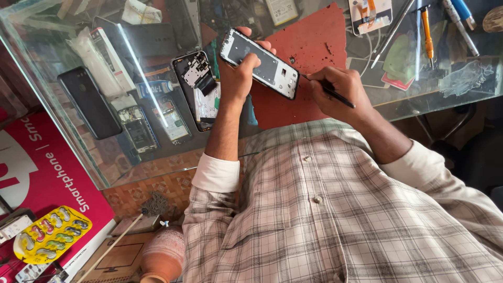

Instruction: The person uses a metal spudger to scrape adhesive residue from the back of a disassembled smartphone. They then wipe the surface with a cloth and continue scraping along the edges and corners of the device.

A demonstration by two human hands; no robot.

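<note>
Plaid shirt [340, 220] fills the foreground. One opened phone frame [259, 63] is held above the glass counter [78, 152], left hand [238, 76] clamped around it; right hand [340, 91] pinches one thin black tool [330, 93] at its edge. Beside: one dismantled phone [195, 86], one black phone [89, 102], one red mat [309, 47].

Hands: two, a left hand [237, 73] and a right hand [338, 91]
Opened phone frames held above the red mat [309, 57]: one [259, 63]
Thin dark tools: one [327, 90], right of the frame
Red mats: one
Opened phones left of the mat: three, [196, 89], [170, 118] and [137, 128]
Closed black phones: one [89, 102], far left of the mat
Orange-handled screwdrivers: one [427, 31], right of the mat
Yellow blister trays: one [51, 234], below the tabletop [105, 173]
</note>
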